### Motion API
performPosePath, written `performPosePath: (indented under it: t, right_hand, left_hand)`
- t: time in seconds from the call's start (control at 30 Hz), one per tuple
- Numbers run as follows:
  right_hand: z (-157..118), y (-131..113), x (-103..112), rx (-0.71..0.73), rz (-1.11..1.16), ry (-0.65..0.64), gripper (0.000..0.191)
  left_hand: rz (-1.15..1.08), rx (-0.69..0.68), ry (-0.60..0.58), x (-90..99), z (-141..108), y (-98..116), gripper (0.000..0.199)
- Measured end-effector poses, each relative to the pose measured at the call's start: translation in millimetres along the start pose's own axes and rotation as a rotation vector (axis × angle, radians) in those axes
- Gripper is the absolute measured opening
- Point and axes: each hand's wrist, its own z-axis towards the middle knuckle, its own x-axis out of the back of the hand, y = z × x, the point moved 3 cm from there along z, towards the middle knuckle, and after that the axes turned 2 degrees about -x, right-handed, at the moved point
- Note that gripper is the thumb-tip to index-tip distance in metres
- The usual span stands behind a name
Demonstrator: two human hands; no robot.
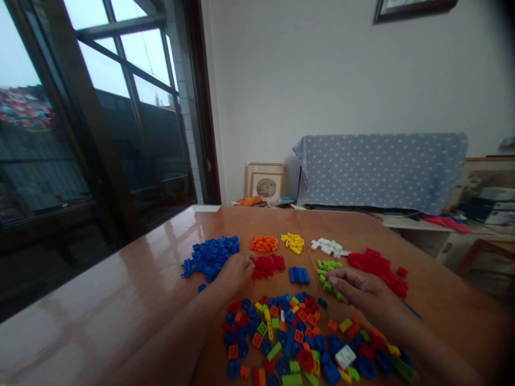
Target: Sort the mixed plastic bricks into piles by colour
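My left hand (235,272) rests on the table between a pile of blue bricks (211,256) and a small pile of red bricks (267,266), fingers curled; whether it holds a piece is hidden. My right hand (354,283) lies flat, fingers stretched left over the green bricks (328,266), touching them. A mixed heap of coloured bricks (298,338) lies in front of both hands. Sorted piles sit beyond: orange bricks (264,244), yellow bricks (293,242), white bricks (329,247), a larger red pile (380,268) and a short row of blue bricks (299,275).
The glossy brown table (120,300) stands beside a large dark-framed window (100,123) on the left. Behind it are a box under a dotted blue cloth (382,169), a framed picture (264,184) against the white wall, and cluttered shelves (483,209) at right.
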Motion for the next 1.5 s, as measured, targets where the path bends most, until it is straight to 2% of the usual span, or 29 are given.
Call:
performPosePath:
  t: [0.17,0.33,0.57,0.73,0.87,1.03,1.3,1.5]
  right_hand:
    - [-2.6,-3.1,9.8,0.008,0.009,0.054,0.039]
    - [-4.4,0.0,17.4,0.014,-0.003,0.006,0.036]
    - [-8.9,-0.9,26.4,0.0,-0.031,-0.033,0.033]
    - [-10.2,3.3,32.9,0.001,-0.059,-0.065,0.029]
    - [-17.8,7.9,45.8,0.001,-0.11,-0.134,0.021]
    - [-27.5,14.1,58.1,-0.09,-0.303,-0.219,0.016]
    - [-34.7,9.9,37.8,-0.128,-0.403,-0.393,0.007]
    - [-37.8,0.9,24.3,-0.087,-0.603,-0.314,0.006]
  left_hand:
    - [0.019,-0.006,0.011,4.5,-1.7,5.8,0.019]
    - [0.001,-0.083,0.001,6.7,-4.9,23.8,0.019]
    - [-0.043,-0.263,-0.227,-3.6,-20.6,60.2,0.026]
    - [-0.062,-0.394,-0.425,-15.0,-32.0,76.9,0.029]
    - [-0.121,-0.415,-0.466,-15.6,-34.2,83.5,0.029]
    - [-0.148,-0.39,-0.451,-10.3,-31.9,87.7,0.026]
    - [-0.161,-0.382,-0.474,-13.9,-29.7,84.4,0.025]
    - [-0.156,-0.382,-0.465,-11.1,-29.2,83.2,0.023]
